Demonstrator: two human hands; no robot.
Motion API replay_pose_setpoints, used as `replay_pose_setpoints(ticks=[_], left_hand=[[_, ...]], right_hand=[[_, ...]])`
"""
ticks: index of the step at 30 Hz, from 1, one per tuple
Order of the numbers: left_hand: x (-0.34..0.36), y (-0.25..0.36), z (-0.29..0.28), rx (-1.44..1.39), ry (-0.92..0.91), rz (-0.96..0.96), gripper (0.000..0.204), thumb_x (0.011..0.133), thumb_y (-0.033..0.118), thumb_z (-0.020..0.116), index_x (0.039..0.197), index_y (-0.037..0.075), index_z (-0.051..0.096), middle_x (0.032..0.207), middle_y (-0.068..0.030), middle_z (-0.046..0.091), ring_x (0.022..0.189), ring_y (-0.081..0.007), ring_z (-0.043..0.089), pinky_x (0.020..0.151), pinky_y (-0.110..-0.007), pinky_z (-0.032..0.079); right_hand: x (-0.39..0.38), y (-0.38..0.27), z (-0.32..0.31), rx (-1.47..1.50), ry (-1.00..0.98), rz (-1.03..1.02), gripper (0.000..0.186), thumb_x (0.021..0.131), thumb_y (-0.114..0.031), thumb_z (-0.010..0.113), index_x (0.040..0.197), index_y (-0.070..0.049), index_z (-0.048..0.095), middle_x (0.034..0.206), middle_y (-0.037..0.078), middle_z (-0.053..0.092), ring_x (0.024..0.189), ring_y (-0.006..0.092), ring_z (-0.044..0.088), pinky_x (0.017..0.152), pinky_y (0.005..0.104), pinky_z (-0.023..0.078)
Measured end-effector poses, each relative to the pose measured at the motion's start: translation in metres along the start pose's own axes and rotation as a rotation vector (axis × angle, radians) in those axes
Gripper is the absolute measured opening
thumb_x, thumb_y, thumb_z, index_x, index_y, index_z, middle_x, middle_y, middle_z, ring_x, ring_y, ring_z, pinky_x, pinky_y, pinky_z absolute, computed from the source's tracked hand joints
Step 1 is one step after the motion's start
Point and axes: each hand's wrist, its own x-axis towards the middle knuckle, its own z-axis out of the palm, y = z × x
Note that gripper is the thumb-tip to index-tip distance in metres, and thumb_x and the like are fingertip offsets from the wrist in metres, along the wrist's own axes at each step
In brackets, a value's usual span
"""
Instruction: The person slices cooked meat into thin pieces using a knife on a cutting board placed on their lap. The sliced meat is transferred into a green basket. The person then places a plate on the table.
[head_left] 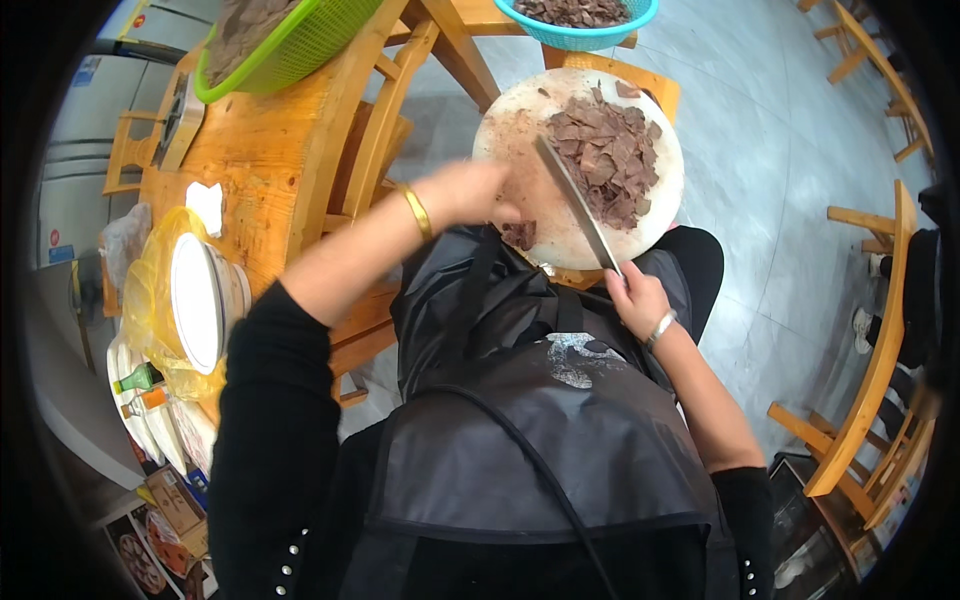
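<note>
A round white cutting board (pixel 497 120) sits in front of me with a heap of thin brown meat slices (pixel 608 160) on its right side. My right hand (pixel 638 300) is closed round the handle of a kitchen knife (pixel 582 205). The long blade points up and left across the board, against the left side of the heap. My left hand (pixel 478 193) hangs over the board's left edge, smeared by motion, so its fingers cannot be read. Just below it, a small dark piece of meat (pixel 519 235) lies near the board's lower edge.
Left of me, a wooden table (pixel 245 160) holds a green basket (pixel 290 50) of brown meat and a white round container (pixel 197 300) in yellow plastic. Beyond the board stands a blue basket (pixel 585 37) with more brown pieces. Wooden chairs (pixel 865 380) line the right.
</note>
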Motion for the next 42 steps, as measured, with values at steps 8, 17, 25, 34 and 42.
replay_pose_setpoints(ticks=[8,17,25,34,42], left_hand=[[0.005,0.014,0.151,-0.428,0.531,-0.200,0.056,0.067,0.028,0.077,0.108,0.004,0.047,0.110,-0.0156,0.047,0.104,-0.0340,0.053,0.083,-0.039,0.048],[0.000,0.010,0.154,-0.486,0.873,0.336,0.045,0.067,-0.002,0.071,0.104,0.006,0.047,0.117,-0.0149,0.051,0.107,-0.0328,0.053,0.089,-0.038,0.047],[0.005,0.030,0.164,-1.682,0.615,0.036,0.051,0.079,-0.001,0.067,0.125,0.006,0.045,0.115,-0.0036,0.054,0.108,-0.0150,0.054,0.093,-0.033,0.047],[0.004,0.026,0.141,-2.310,0.246,-0.068,0.047,0.085,0.030,0.058,0.127,0.009,0.047,0.122,-0.0065,0.056,0.112,-0.0225,0.053,0.095,-0.040,0.043],[0.003,0.022,0.139,-2.316,0.270,-0.092,0.044,0.086,0.028,0.057,0.125,0.009,0.048,0.121,-0.0073,0.056,0.109,-0.0224,0.054,0.095,-0.041,0.043]], right_hand=[[0.035,-0.018,0.028,-0.107,-0.109,-0.052,0.035,0.091,-0.036,0.049,0.085,-0.002,0.057,0.072,0.023,0.062,0.071,0.0417,0.060,0.065,0.0487,0.047],[0.032,0.000,0.013,-0.132,-0.055,0.042,0.033,0.092,-0.037,0.049,0.089,-0.005,0.057,0.070,0.022,0.062,0.070,0.0407,0.061,0.065,0.0486,0.047],[0.019,-0.005,0.008,0.060,-0.012,0.100,0.028,0.091,-0.033,0.053,0.090,-0.006,0.056,0.064,0.020,0.060,0.064,0.0400,0.060,0.059,0.0465,0.047],[0.008,-0.001,0.017,0.103,-0.003,0.112,0.027,0.091,-0.032,0.053,0.090,-0.006,0.056,0.063,0.019,0.059,0.062,0.0393,0.060,0.058,0.0462,0.046],[0.008,0.001,0.022,-0.012,0.003,0.043,0.026,0.091,-0.032,0.052,0.088,-0.006,0.056,0.064,0.020,0.060,0.063,0.0401,0.060,0.059,0.0486,0.046]])
